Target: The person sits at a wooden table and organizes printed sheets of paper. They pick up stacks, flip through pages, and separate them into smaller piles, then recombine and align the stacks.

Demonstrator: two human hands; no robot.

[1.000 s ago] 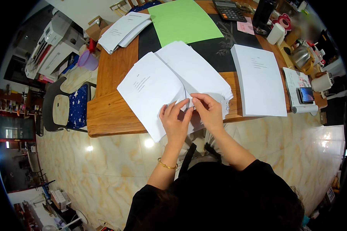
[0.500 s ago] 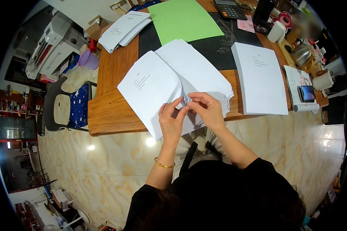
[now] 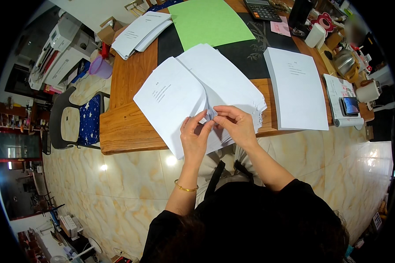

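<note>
Two fanned piles of white paper lie at the table's near edge. The left one is a stack of printed sheets; the right one is a stack of paper with an uneven, ragged right edge. Where they meet, the sheets' near corners curl upward. My left hand, a gold bangle at its wrist, pinches these corners between thumb and fingers. From the right, my right hand closes thumb and fingers on the same curled corners. How many sheets are pinched cannot be made out.
A thick paper stack stands to the right on the wooden table. Farther back are a green sheet, another paper pile and a calculator. A phone and a kettle sit at the right.
Both hands stay in almost the same place at the curled corners. The corners of the sheets have shifted very slightly between the fingers.
</note>
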